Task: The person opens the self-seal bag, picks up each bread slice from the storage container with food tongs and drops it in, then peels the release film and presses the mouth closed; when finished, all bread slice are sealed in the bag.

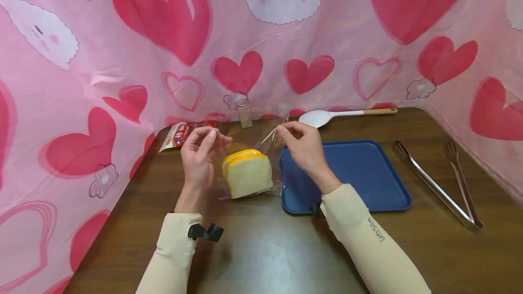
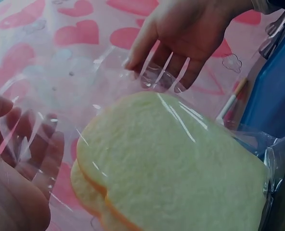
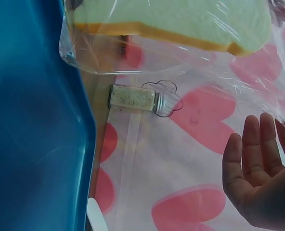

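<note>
Plastic-bagged bread [image 1: 249, 176] is between left grip [image 1: 200, 158] and right grip [image 1: 304, 145].

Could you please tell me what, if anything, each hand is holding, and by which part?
The left hand and right hand pinch the clear bag by its upper edge, bread inside.

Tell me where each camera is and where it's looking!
Head: on the person's head, looking forward and down at the bread slices; left hand, right hand and sleeves show.
Left wrist: worn there, looking at the bread slices in a clear bag; both hands show.
Right wrist: worn there, looking at a spice shaker and blue tray; right hand shows.
Head and left wrist share the bread slices and both hands.
</note>
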A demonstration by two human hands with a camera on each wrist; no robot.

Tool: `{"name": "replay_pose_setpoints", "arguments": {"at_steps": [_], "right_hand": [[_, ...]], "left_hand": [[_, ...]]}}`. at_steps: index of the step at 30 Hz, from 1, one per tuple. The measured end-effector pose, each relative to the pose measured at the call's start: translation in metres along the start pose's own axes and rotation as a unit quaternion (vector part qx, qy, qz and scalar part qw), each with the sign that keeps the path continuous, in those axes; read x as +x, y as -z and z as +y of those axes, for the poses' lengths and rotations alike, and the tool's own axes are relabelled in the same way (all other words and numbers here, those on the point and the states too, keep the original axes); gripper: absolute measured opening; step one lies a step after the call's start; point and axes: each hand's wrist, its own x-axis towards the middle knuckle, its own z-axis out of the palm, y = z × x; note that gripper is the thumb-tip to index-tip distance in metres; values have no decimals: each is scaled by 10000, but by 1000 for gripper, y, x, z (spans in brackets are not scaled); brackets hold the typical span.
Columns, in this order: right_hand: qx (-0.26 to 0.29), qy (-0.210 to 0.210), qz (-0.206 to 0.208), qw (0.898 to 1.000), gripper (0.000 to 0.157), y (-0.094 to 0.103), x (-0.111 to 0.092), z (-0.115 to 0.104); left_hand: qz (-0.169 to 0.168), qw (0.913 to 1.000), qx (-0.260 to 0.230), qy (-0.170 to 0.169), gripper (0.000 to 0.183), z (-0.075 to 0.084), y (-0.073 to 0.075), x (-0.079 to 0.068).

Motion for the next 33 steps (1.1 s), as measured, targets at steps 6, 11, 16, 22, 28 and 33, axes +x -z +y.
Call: {"name": "replay_pose_setpoints", "arguments": {"at_steps": [6,11,16,22,28,33], "right_hand": [[-253,-6,134,9996,20,1,2,-1],[-407,311,666,9965,19,-2,2,-3],[-733,1900,1664,9648,15,-16,-6,-19],[-1112,3586,695,9242,11,-45,-18,-51],[-1729,3984,-101,9007,20,-72,-21,-66],[-2118,4130,23,8858,25,-79,-16,-64]], "left_hand": [[519,9985,104,-113,10,-1,-4,1],[704,9971,273,-94,8,0,-6,0],[752,9961,447,-146,8,1,-5,-1],[830,9952,455,-264,11,3,-9,-2],[1128,9886,904,-418,17,5,-19,-7],[1031,9893,897,-514,20,6,-26,-13]]}}
